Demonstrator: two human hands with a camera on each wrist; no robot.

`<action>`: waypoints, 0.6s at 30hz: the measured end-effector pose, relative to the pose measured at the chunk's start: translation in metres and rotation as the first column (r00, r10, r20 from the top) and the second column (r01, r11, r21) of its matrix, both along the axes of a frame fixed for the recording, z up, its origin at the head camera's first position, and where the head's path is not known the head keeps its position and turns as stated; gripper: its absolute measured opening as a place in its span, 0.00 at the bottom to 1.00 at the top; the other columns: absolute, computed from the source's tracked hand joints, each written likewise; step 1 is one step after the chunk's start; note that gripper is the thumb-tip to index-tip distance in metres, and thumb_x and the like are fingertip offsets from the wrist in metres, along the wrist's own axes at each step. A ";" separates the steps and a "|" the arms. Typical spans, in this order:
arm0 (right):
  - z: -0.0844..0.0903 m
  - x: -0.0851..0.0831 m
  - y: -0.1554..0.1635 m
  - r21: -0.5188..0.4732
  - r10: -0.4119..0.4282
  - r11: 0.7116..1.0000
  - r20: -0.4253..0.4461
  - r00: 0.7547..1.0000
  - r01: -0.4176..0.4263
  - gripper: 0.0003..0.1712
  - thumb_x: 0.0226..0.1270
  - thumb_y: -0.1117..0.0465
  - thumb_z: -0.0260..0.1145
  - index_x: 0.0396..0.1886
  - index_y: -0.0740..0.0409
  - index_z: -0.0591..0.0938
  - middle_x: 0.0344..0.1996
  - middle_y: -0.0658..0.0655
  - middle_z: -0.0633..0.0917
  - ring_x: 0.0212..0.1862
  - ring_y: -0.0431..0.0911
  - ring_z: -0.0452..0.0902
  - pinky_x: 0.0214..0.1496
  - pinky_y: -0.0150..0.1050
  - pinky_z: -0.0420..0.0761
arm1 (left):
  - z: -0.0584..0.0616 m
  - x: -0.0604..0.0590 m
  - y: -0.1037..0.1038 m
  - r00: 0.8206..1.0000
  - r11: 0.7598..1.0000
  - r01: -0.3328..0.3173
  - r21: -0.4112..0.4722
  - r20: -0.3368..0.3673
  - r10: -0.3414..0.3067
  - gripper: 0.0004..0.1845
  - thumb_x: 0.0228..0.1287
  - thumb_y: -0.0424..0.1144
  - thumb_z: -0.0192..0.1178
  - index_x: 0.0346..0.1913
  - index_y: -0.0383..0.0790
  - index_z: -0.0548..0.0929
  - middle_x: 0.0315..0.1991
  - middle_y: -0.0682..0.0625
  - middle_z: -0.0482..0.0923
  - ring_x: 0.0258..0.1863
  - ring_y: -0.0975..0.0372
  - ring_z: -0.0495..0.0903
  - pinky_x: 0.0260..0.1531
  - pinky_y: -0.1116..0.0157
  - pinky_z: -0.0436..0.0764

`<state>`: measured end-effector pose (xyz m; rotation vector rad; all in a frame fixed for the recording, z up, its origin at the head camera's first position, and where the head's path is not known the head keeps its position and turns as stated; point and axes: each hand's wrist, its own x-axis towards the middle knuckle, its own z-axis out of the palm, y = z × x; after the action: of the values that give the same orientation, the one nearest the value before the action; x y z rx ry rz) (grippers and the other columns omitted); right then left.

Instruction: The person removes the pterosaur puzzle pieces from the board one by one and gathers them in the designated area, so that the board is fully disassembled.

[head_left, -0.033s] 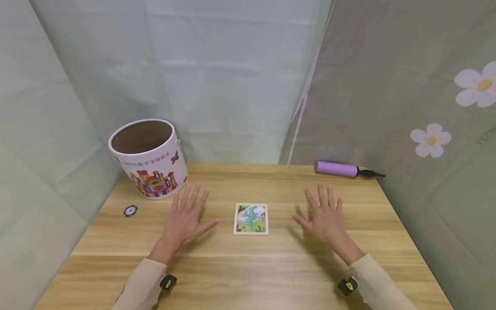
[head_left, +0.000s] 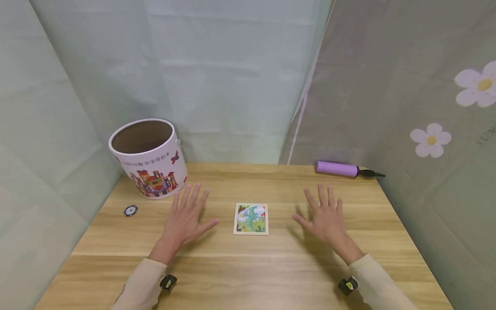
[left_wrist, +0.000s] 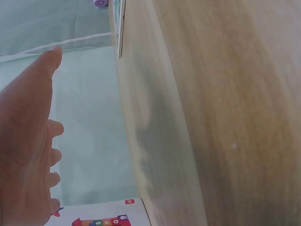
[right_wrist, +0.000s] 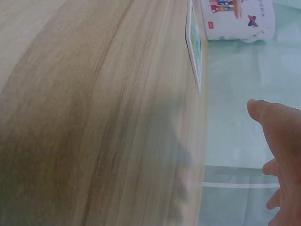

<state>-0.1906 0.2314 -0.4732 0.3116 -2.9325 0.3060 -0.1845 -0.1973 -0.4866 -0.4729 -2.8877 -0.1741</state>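
A small square picture tile [head_left: 251,218] with a green animal on it lies flat in the middle of the wooden table [head_left: 248,271]. My left hand [head_left: 185,218] is spread palm down to the left of the tile, holding nothing. My right hand [head_left: 325,217] is spread the same way to its right, also holding nothing. Neither hand touches the tile. The left wrist view shows a gap between my left hand [left_wrist: 23,155] and the tabletop [left_wrist: 211,117]. The right wrist view shows my right hand [right_wrist: 282,141] likewise off the wood, with the tile's edge [right_wrist: 194,44] beyond it.
A round white printed tub [head_left: 149,160] stands open at the back left. A small dark disc [head_left: 130,210] lies in front of it near the left edge. A purple hand pump [head_left: 336,168] lies at the back right. Fabric walls close in on three sides.
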 end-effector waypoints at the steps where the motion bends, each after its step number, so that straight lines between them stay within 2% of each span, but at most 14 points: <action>1: 0.000 0.000 0.000 0.001 0.000 1.000 0.000 1.000 0.000 0.56 0.63 0.23 0.59 0.81 0.50 0.61 0.82 0.68 0.45 0.80 0.70 0.33 0.72 0.79 0.40 | 0.000 0.000 0.000 1.000 1.000 -0.001 -0.001 -0.001 0.001 0.53 0.62 0.74 0.55 0.81 0.43 0.59 0.82 0.39 0.46 0.81 0.42 0.40 0.78 0.40 0.38; 5: 0.000 0.000 0.000 0.002 -0.001 1.000 -0.002 1.000 0.001 0.56 0.63 0.23 0.59 0.81 0.50 0.62 0.82 0.68 0.47 0.80 0.70 0.34 0.72 0.79 0.41 | -0.001 0.001 0.000 1.000 1.000 -0.003 -0.006 -0.001 0.003 0.53 0.62 0.74 0.55 0.81 0.43 0.59 0.82 0.38 0.46 0.81 0.41 0.41 0.77 0.39 0.39; 11: 0.002 0.001 0.000 0.020 0.010 1.000 0.001 1.000 -0.010 0.56 0.64 0.22 0.58 0.82 0.49 0.60 0.81 0.69 0.47 0.80 0.71 0.35 0.71 0.79 0.43 | -0.004 0.003 0.002 1.000 1.000 0.000 -0.016 0.004 0.001 0.53 0.62 0.74 0.54 0.80 0.42 0.60 0.82 0.38 0.47 0.80 0.39 0.45 0.76 0.37 0.46; 18: 0.006 -0.002 -0.006 0.034 0.062 0.998 -0.043 0.997 -0.061 0.54 0.64 0.22 0.58 0.81 0.47 0.62 0.81 0.68 0.49 0.80 0.70 0.38 0.71 0.78 0.49 | -0.003 0.004 0.006 1.000 1.000 0.016 -0.005 0.011 -0.016 0.52 0.63 0.73 0.55 0.80 0.41 0.61 0.81 0.36 0.48 0.79 0.38 0.49 0.76 0.38 0.50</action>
<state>-0.1929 0.2257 -0.4673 0.4082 -2.8913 0.2569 -0.1806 -0.1917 -0.4895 -0.4971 -2.8967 -0.1722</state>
